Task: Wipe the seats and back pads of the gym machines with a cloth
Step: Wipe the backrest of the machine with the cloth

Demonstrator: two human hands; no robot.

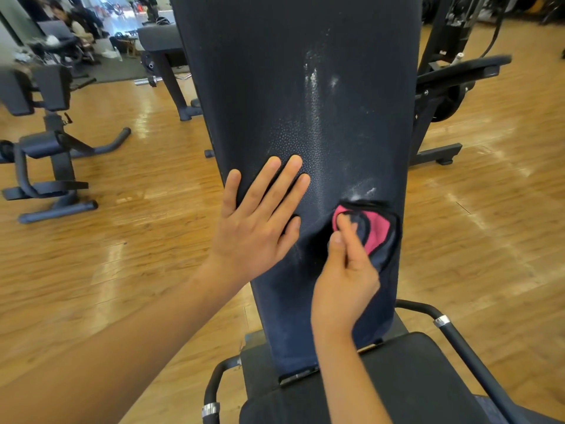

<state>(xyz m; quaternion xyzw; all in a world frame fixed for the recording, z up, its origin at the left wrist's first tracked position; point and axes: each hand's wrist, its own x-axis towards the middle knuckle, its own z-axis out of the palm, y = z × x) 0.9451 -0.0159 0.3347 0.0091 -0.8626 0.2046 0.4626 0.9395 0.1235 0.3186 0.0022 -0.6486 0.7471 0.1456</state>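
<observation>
Pad: your back pad (305,87), dark pebbled vinyl w/ white smears mid.
L hand (256,221): fingers spread flat on it.
R hand (345,270): pinches pink/navy cloth (376,231) at pad's lower right.
Room: glossy wood floor (137,255), other machines (52,148).

Back pad (293,87) open above; handles (458,338) flank seat (406,377).

Tall dark textured vinyl back pad (293,123) standing upright at centre, rising behind flat black padded seat (382,390). Left hand (256,215) lying flat on pad's lower left edge; right hand (345,280) pressing bunched pink-and-navy cloth (376,231) against pad's lower right. Curved black metal side rails (458,338) flanking seat. Black padded bench machine (46,154) sitting well apart on left — black-framed weight machine (440,99) standing behind on right.
</observation>
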